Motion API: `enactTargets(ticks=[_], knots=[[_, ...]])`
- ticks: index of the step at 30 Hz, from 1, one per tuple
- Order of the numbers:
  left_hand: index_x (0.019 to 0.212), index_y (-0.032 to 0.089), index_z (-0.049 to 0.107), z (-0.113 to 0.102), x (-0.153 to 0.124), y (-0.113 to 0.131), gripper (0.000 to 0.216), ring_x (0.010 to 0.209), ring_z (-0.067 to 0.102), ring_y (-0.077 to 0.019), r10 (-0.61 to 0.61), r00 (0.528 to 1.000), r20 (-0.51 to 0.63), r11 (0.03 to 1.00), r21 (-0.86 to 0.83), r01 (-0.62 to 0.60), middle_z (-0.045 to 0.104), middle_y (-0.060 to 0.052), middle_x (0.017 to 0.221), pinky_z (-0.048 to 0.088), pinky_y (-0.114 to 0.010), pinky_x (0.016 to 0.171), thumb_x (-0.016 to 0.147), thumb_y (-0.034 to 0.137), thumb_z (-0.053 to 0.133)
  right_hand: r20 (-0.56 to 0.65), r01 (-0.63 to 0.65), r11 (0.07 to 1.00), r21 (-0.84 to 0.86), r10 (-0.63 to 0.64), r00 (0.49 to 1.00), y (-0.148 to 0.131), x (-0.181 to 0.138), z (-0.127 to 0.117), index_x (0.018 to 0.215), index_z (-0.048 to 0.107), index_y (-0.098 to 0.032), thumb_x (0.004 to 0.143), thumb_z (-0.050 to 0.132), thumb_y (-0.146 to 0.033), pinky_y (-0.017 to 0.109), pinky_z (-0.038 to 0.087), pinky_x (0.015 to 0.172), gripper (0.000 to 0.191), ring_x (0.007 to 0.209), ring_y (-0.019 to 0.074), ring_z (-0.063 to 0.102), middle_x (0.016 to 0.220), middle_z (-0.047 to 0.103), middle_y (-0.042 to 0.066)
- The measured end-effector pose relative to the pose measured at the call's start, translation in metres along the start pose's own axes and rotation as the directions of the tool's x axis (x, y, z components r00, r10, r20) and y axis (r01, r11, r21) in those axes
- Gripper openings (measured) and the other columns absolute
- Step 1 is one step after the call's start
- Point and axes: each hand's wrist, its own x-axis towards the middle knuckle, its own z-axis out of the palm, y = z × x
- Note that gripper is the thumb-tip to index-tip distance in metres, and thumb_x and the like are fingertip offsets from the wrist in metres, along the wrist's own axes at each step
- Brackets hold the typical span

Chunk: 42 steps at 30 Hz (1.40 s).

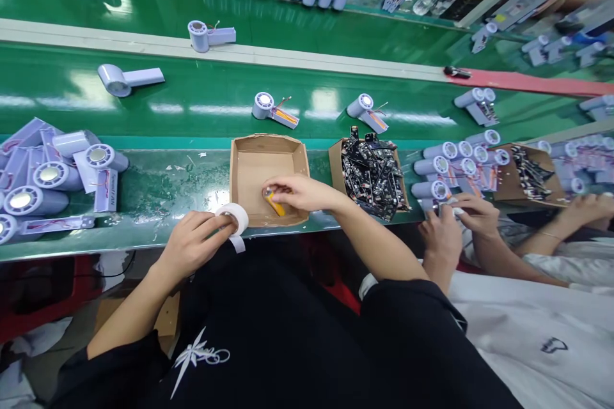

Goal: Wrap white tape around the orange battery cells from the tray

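My left hand (194, 243) grips a white roll of tape (235, 217) at the near edge of the green bench, with a short strip hanging from it. My right hand (297, 193) reaches into a shallow cardboard tray (249, 169) and pinches a small yellow part (276, 206) lying on the tray floor. The rest of the tray is bare cardboard. My black sleeves and lap fill the lower part of the view.
A cardboard box of black circuit boards (374, 172) sits right of the tray. Pale lilac fan housings (57, 172) pile at the left, more (455, 166) at the right. Several fan units (273, 108) ride the green belt. A co-worker's hands (460, 217) work at my right.
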Motion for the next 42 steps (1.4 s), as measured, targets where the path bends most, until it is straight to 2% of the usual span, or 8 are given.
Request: enactTargets(ticks=[7,17,25,31,33,36,39,42], knots=[[0.118,0.020,0.071,-0.008,0.010,-0.001,0.028,0.091,0.067,-0.0207,0.086,0.993,0.083,0.995,0.046,-0.091,0.083,-0.005,0.111,0.045,-0.036,0.074,0.104,0.001,0.056,-0.252,0.176,0.791,0.585,-0.029,0.967,-0.023,-0.018,0.027,0.146,0.066,-0.022,0.088,0.089,-0.049,0.040,0.066,0.104,0.068,0.120,0.0239,0.078,0.134,0.078,0.012],[0.110,0.020,0.076,-0.010,0.033,-0.001,0.015,0.096,0.068,-0.0180,0.339,0.906,0.254,0.935,0.013,-0.353,0.081,-0.001,0.115,0.047,-0.035,0.075,0.107,0.014,0.063,0.020,0.198,0.965,-0.174,-0.197,0.980,-0.065,-0.038,0.003,0.158,0.061,-0.019,0.111,0.055,-0.025,0.041,0.058,0.115,0.048,0.137,0.0278,0.073,0.154,0.071,0.014],[0.112,0.031,0.078,0.000,0.053,0.001,0.030,0.113,0.070,-0.0241,0.377,0.850,0.368,0.919,-0.260,-0.295,0.081,-0.004,0.116,0.052,-0.038,0.081,0.100,0.008,0.063,0.299,0.252,0.926,-0.280,-0.166,0.940,-0.072,-0.022,-0.007,0.137,0.074,-0.017,0.107,0.058,-0.018,0.035,0.058,0.095,0.034,0.104,0.0252,0.080,0.119,0.084,0.012],[0.112,0.029,0.077,-0.010,0.078,-0.001,0.030,0.095,0.068,-0.0238,0.364,0.874,0.321,0.921,-0.262,-0.287,0.077,-0.005,0.102,0.049,-0.038,0.073,0.101,0.007,0.059,-0.010,0.192,0.980,-0.050,-0.193,0.981,-0.057,-0.029,-0.013,0.137,0.074,-0.019,0.106,0.062,-0.031,0.037,0.060,0.100,0.035,0.109,0.0244,0.080,0.125,0.084,0.011],[0.115,0.026,0.076,-0.018,0.086,0.001,0.028,0.084,0.065,-0.0212,0.309,0.889,0.338,0.949,-0.168,-0.266,0.075,-0.005,0.096,0.045,-0.038,0.067,0.106,0.010,0.055,-0.380,0.244,0.952,0.183,-0.161,0.911,-0.053,-0.030,0.002,0.139,0.070,-0.021,0.104,0.066,-0.042,0.041,0.060,0.108,0.041,0.121,0.0266,0.078,0.135,0.080,0.012],[0.117,0.026,0.075,-0.027,0.092,0.003,0.028,0.077,0.063,-0.0189,0.223,0.926,0.303,0.975,-0.075,-0.210,0.075,-0.002,0.093,0.042,-0.038,0.062,0.110,0.011,0.052,-0.783,0.423,0.819,0.387,0.050,0.620,-0.055,-0.025,0.040,0.151,0.053,-0.028,0.102,0.065,-0.058,0.052,0.055,0.121,0.059,0.142,0.0305,0.069,0.151,0.069,0.014],[0.124,0.028,0.074,-0.023,0.090,0.002,0.030,0.081,0.067,-0.0194,0.143,0.950,0.277,0.990,-0.057,-0.132,0.079,-0.003,0.099,0.046,-0.038,0.063,0.110,0.013,0.052,-0.847,0.420,0.782,0.461,0.246,0.472,-0.064,-0.017,0.078,0.158,0.037,-0.034,0.100,0.063,-0.068,0.060,0.052,0.124,0.072,0.158,0.0346,0.054,0.163,0.058,0.017],[0.132,0.029,0.073,-0.005,0.086,0.007,0.033,0.088,0.070,-0.0212,0.055,0.966,0.253,0.995,-0.096,-0.031,0.080,-0.005,0.106,0.050,-0.040,0.067,0.109,0.015,0.053,-0.825,0.307,0.820,0.483,0.310,0.471,-0.065,-0.009,0.093,0.160,0.029,-0.037,0.100,0.058,-0.073,0.062,0.056,0.120,0.076,0.159,0.0369,0.052,0.166,0.054,0.018]])
